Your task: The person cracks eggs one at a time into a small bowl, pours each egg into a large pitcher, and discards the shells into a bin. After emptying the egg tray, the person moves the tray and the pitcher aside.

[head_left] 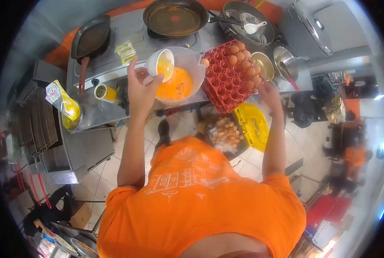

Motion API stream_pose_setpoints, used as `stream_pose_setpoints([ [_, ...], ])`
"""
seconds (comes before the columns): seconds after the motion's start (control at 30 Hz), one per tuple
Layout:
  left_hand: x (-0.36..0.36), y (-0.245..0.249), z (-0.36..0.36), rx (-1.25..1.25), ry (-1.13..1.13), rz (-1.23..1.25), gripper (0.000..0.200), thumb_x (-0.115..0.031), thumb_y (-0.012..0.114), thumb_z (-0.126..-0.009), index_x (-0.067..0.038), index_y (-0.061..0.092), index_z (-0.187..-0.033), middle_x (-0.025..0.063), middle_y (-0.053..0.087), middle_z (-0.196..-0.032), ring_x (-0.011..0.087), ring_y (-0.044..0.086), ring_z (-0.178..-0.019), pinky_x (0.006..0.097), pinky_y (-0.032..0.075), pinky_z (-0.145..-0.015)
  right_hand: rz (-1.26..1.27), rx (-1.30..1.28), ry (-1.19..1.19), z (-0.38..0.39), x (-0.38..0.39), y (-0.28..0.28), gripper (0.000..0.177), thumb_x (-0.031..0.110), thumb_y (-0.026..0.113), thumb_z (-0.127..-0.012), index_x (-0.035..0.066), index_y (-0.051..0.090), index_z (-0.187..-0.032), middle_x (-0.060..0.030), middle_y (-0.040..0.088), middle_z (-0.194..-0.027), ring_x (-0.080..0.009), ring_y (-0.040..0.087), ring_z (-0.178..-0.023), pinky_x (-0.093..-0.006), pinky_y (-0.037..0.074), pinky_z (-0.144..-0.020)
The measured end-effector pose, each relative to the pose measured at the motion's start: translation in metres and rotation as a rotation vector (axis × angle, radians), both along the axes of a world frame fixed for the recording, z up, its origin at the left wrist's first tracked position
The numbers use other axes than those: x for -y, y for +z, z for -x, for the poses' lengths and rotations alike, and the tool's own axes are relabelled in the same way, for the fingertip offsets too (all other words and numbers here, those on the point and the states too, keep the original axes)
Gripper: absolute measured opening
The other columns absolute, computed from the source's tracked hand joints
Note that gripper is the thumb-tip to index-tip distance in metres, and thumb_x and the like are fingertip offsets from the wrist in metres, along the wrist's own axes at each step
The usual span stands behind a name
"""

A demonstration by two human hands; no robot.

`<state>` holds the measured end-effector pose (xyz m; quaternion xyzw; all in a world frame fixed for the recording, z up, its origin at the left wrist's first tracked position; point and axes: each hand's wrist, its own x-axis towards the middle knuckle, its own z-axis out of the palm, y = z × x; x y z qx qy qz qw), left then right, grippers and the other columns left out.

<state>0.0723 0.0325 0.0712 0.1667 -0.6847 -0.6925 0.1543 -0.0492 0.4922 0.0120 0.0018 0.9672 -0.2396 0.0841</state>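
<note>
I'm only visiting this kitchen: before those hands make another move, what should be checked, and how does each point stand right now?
1. Small white bowl gripped: ok, the left hand holds it.
2. Small bowl above the big bowl: ok, it is tilted over the egg mix.
3. Small bowl emptied: not ok, yellow contents show inside.
4. Eggs left in the red tray: ok, several sit toward its right side.
5. Right hand free: cannot tell, it is by the tray's right edge, fingers unclear.
6. Mix free of shell bits: cannot tell, too small to see.
</note>
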Motion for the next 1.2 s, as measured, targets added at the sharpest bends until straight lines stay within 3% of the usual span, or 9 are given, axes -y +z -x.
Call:
stream_pose_setpoints([
  [0.1, -0.002, -0.003, 0.001, -0.034, 0.034, 0.156, 0.083, -0.001, 0.077, -0.081, -0.007, 0.032, -0.150, 0.0131, 0.051, -0.119, 0.0229, 0.058, -0.114, 0.0347, 0.057, -0.094, 0.060, -0.403, 0.021, 0.065, 0.001, -0.019, 0.041, 0.039, 0.064, -0.092, -0.002, 0.064, -0.096, -0.0200, 0.072, -0.091, -0.0386, 0.070, -0.086, -0.0485, 0.053, -0.075],
  [0.27, -0.009, -0.008, -0.003, -0.117, 0.046, 0.342, 0.086, 0.000, 0.079, -0.077, -0.008, 0.035, -0.150, 0.0124, 0.051, -0.118, 0.0232, 0.057, -0.113, 0.0344, 0.058, -0.092, -0.384, -0.026, -0.102, 0.127, 0.020, -0.034, 0.062, 0.058, 0.063, -0.083, 0.000, 0.072, -0.101, -0.0222, 0.072, -0.099, -0.0378, 0.070, -0.096, -0.0439, 0.054, -0.086],
  [0.43, -0.005, -0.005, -0.011, -0.079, 0.076, 0.369, 0.087, 0.000, 0.080, -0.076, -0.007, 0.035, -0.150, 0.0105, 0.050, -0.115, 0.0217, 0.056, -0.110, 0.0349, 0.058, -0.094, -0.270, 0.003, -0.053, 0.115, 0.023, -0.013, 0.056, 0.045, 0.067, -0.081, -0.003, 0.069, -0.110, -0.0231, 0.072, -0.099, -0.0323, 0.070, -0.096, -0.0387, 0.055, -0.086],
  [0.5, -0.001, -0.009, -0.013, -0.087, 0.099, 0.341, 0.087, 0.000, 0.080, -0.076, -0.008, 0.035, -0.150, 0.0107, 0.050, -0.115, 0.0217, 0.056, -0.110, 0.0355, 0.058, -0.094, 0.828, -0.142, -0.167, 0.116, 0.002, -0.036, 0.049, 0.028, 0.068, -0.085, 0.002, 0.057, -0.125, -0.0158, 0.069, -0.099, -0.0254, 0.069, -0.087, -0.0360, 0.056, -0.081],
  [0.6, 0.001, -0.014, -0.012, -0.062, 0.082, 0.278, 0.086, 0.000, 0.079, -0.077, -0.008, 0.034, -0.150, 0.0105, 0.050, -0.115, 0.0218, 0.056, -0.110, 0.0361, 0.058, -0.094, 1.086, 0.023, 0.000, 0.050, 0.077, 0.032, 0.044, 0.011, 0.062, -0.090, 0.006, 0.046, -0.130, -0.0093, 0.064, -0.100, -0.0190, 0.066, -0.083, -0.0335, 0.056, -0.077],
  [0.93, -0.002, -0.013, -0.002, -0.081, 0.046, 0.097, 0.085, -0.008, 0.079, -0.081, -0.006, 0.029, -0.150, 0.0105, 0.050, -0.113, 0.0208, 0.058, -0.108, 0.0322, 0.057, -0.087, 0.210, -0.409, 0.671, -0.105, 0.256, 0.049, 0.036, 0.012, 0.065, -0.091, 0.004, 0.052, -0.124, -0.0195, 0.057, -0.107, -0.0419, 0.062, -0.089, -0.0443, 0.053, -0.075],
  [1.03, -0.003, -0.024, 0.001, -0.080, 0.023, 0.000, 0.082, -0.010, 0.078, -0.083, -0.006, 0.030, -0.150, 0.0108, 0.050, -0.114, 0.0210, 0.058, -0.109, 0.0319, 0.057, -0.088, 0.348, -0.557, 0.589, -0.096, 0.253, 0.049, 0.030, 0.013, 0.062, -0.095, 0.005, 0.052, -0.123, -0.0119, 0.058, -0.104, -0.0301, 0.065, -0.085, -0.0372, 0.053, -0.070],
  [1.1, -0.013, -0.024, -0.001, -0.074, -0.007, -0.095, 0.081, -0.010, 0.077, -0.084, -0.007, 0.030, -0.150, 0.0111, 0.049, -0.114, 0.0212, 0.058, -0.109, 0.0322, 0.057, -0.088, 0.940, 0.069, 0.248, -0.090, 0.244, 0.067, 0.027, 0.016, 0.061, -0.098, 0.006, 0.052, -0.122, -0.0038, 0.055, -0.101, -0.0171, 0.060, -0.088, -0.0322, 0.051, -0.072],
  [1.2, -0.036, -0.007, -0.001, 0.001, -0.177, -0.440, 0.079, -0.010, 0.075, -0.086, -0.006, 0.028, -0.150, 0.0134, 0.049, -0.118, 0.0236, 0.060, -0.108, 0.0355, 0.061, -0.088, 0.955, 0.115, 0.312, -0.074, 0.237, 0.111, 0.028, 0.017, 0.061, -0.099, 0.005, 0.052, -0.123, -0.0016, 0.057, -0.100, -0.0137, 0.056, -0.094, -0.0304, 0.048, -0.081],
])
